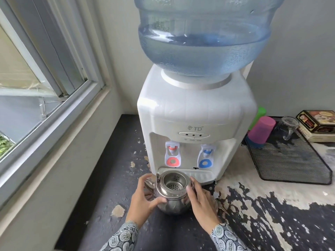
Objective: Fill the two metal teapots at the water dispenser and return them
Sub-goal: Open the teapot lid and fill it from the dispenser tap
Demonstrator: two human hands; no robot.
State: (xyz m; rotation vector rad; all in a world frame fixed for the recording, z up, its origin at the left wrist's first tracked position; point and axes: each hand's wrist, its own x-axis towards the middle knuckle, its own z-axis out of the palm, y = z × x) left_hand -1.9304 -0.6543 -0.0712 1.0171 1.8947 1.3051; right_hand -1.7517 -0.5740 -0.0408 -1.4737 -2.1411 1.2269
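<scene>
A shiny metal teapot with no lid and a perforated strainer inside stands just in front of the white water dispenser. My left hand cups its left side near the spout. My right hand grips its right side. The pot sits below and in front of the red tap; the blue tap is to the right. The drip tray lies right behind the pot. A large blue water bottle tops the dispenser. Only one teapot is in view.
The dispenser stands on a dark counter with peeling paint. A window and its sill run along the left. At right lie a black mesh tray, a pink cup, a glass mug and a printed box.
</scene>
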